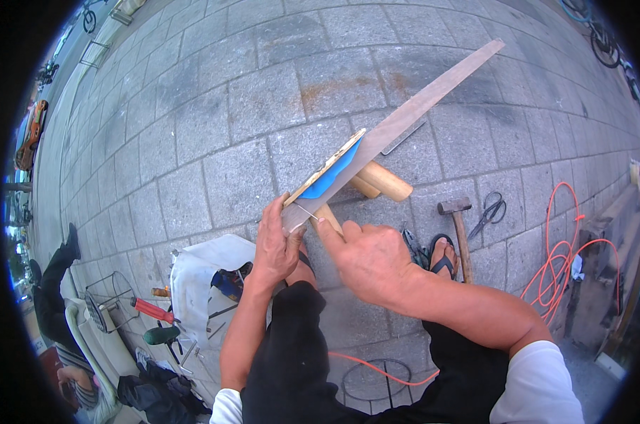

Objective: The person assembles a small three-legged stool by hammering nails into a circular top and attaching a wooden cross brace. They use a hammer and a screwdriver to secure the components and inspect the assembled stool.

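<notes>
A long tapered blade (431, 95), apparently a handsaw's, slants up and away to the right. Its broad end is gripped between the fingers and thumb of my left hand (275, 244). Along the blade's left side runs a wooden strip (325, 164) with blue material (333, 172) against it. My right hand (373, 259) holds a thin metal rod (306, 211), its index finger stretched along it and the rod's far end at the blade near my left fingers. A pale wooden piece (328, 217) shows beside that finger. Rounded wooden pieces (386, 181) stick out under the blade.
A hammer (460, 233) and scissors (489, 214) lie right of my foot. An orange cord (555, 254) coils farther right. At left are a white cloth-like cover (192, 270), a red-handled screwdriver (153, 310) and a green-handled tool (161, 335). A person (55, 297) sits beyond.
</notes>
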`<control>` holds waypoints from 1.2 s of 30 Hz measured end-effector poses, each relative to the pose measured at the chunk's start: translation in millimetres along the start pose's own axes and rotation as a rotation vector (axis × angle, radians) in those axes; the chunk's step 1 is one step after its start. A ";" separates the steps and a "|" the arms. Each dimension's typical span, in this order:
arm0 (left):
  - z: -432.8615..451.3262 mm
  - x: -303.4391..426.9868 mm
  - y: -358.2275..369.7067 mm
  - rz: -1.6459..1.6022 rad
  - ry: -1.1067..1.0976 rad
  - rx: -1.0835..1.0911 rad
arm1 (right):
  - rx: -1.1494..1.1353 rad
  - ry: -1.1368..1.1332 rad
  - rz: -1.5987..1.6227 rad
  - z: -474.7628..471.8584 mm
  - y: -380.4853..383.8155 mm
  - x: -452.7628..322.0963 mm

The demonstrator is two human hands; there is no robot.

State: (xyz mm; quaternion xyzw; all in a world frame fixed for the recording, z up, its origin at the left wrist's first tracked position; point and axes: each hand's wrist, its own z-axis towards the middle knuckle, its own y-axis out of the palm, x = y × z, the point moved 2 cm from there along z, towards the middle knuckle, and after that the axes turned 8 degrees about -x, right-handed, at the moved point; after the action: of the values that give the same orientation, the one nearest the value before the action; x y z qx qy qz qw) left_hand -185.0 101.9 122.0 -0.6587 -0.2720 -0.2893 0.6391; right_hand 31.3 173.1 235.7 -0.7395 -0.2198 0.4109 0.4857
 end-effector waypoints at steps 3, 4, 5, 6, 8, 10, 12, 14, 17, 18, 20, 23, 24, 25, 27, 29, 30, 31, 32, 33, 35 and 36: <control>-0.2 -0.2 0.6 0.006 -0.007 0.000 | -0.010 -0.007 -0.043 -0.3 -0.6 -2.6; 0.0 -0.3 0.8 0.011 -0.009 -0.001 | -0.017 -0.009 -0.061 -0.3 -0.6 -3.9; 0.0 -0.4 0.9 0.007 -0.012 -0.002 | -0.025 -0.011 -0.078 -0.3 -0.3 -5.0; 0.1 -0.5 1.0 0.003 -0.014 -0.004 | -0.026 -0.013 -0.077 -0.2 -0.3 -5.3; 0.0 -0.5 0.9 -0.001 -0.014 -0.003 | -0.028 -0.017 -0.075 0.1 0.2 -6.5; -0.2 -0.3 0.5 -0.001 -0.008 0.001 | -0.034 -0.017 -0.075 0.7 0.9 -7.9; -0.1 -0.1 0.1 0.013 -0.012 0.002 | -0.041 -0.020 -0.090 1.6 1.3 -9.9; 0.3 0.1 -0.5 0.018 -0.008 0.003 | -0.063 -0.024 -0.120 2.4 1.1 -12.2; 1.1 0.6 -1.0 0.011 0.006 0.008 | -0.076 -0.034 -0.127 2.9 -1.5 -14.2; 1.2 0.8 -1.1 0.008 0.007 0.010 | -0.070 -0.045 -0.138 2.7 -2.9 -14.6; 1.5 1.3 -1.4 0.017 0.009 0.013 | -0.082 -0.049 -0.161 1.8 -5.5 -14.6; 1.6 1.7 -1.9 0.038 0.011 0.016 | -0.100 -0.051 -0.143 0.3 -8.0 -13.9; 1.7 1.8 -2.0 0.038 0.012 0.016 | -0.096 -0.056 -0.120 -0.1 -8.6 -13.2; 1.7 2.0 -2.2 0.037 0.013 0.016 | -0.093 -0.061 -0.097 -0.4 -8.9 -12.6; 1.6 2.5 -2.5 0.041 0.015 0.020 | -0.090 -0.061 -0.075 -1.2 -9.1 -11.5; 1.4 3.2 -2.5 0.040 0.012 0.023 | -0.093 -0.050 -0.075 -1.8 -9.3 -10.6; 1.4 3.6 -2.5 0.036 0.009 0.023 | -0.098 -0.054 -0.074 -2.0 -9.5 -10.4; 1.5 4.0 -2.5 0.033 0.007 0.022 | -0.102 -0.058 -0.072 -2.3 -10.1 -10.1; 1.7 4.5 -2.6 0.035 0.010 0.023 | -0.105 -0.060 -0.070 -2.3 -11.0 -9.8; 2.0 4.9 -2.7 0.037 0.013 0.024 | -0.113 -0.045 -0.060 -2.3 -11.8 -9.2; 3.0 5.0 -2.9 0.039 0.013 0.026 | -0.136 -0.020 -0.051 -2.6 -13.5 -7.2; 3.2 4.8 -2.9 0.039 0.009 0.024 | -0.123 -0.013 -0.027 -3.5 -14.9 -5.5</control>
State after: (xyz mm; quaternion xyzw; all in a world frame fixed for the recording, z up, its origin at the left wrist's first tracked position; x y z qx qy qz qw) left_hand -183.7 105.1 127.5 -0.6551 -0.2597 -0.2763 0.6535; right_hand 32.2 173.7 251.9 -0.7621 -0.2577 0.3950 0.4435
